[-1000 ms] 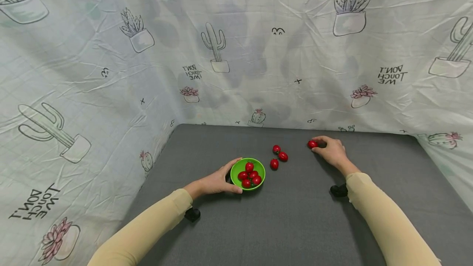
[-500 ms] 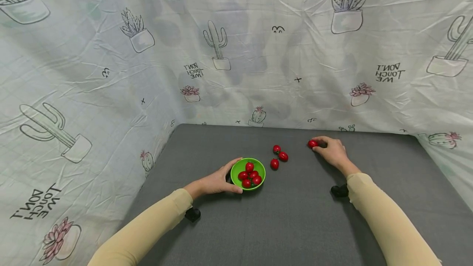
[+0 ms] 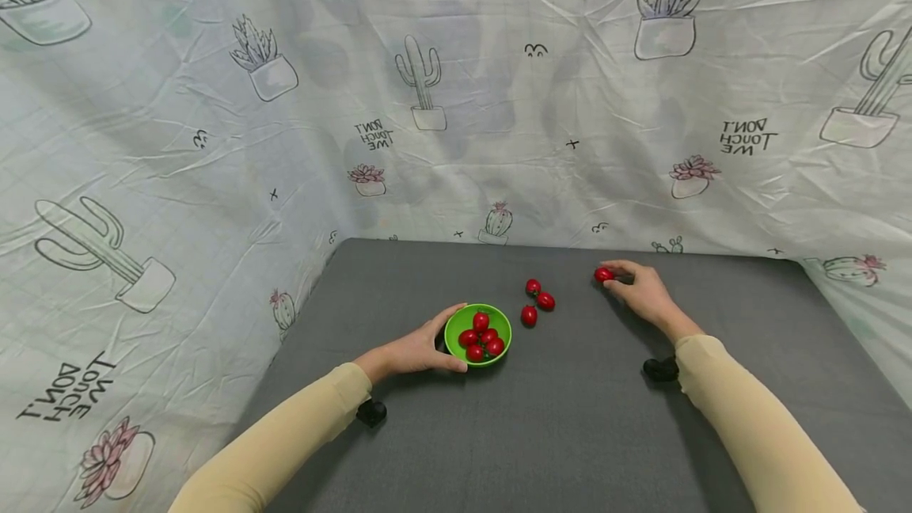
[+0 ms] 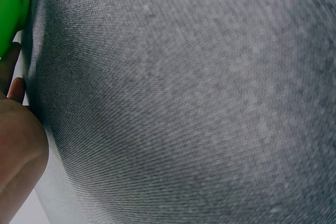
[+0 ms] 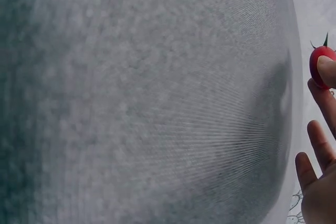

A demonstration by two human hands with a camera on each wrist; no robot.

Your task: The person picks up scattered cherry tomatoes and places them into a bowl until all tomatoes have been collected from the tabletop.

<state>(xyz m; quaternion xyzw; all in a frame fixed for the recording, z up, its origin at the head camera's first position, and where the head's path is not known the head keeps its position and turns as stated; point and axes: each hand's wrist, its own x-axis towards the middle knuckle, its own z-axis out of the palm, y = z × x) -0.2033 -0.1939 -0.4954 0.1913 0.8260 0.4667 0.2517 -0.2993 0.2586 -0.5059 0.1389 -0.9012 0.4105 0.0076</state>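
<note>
Left hand [image 3: 413, 351] curled round green bowl [image 3: 456, 321] holding five tomatoes [image 3: 482, 336]. Beside it, three loose tomatoes [image 3: 536, 301] on grey table [image 3: 570, 418]. Farther right, right hand [image 3: 641, 290] pinching one tomato [image 3: 603, 275].

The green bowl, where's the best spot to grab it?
Probably the green bowl rim on its left side, coming in low from the left, as the left hand cups it now. The wall is round and small, and tomatoes fill the middle.
</note>
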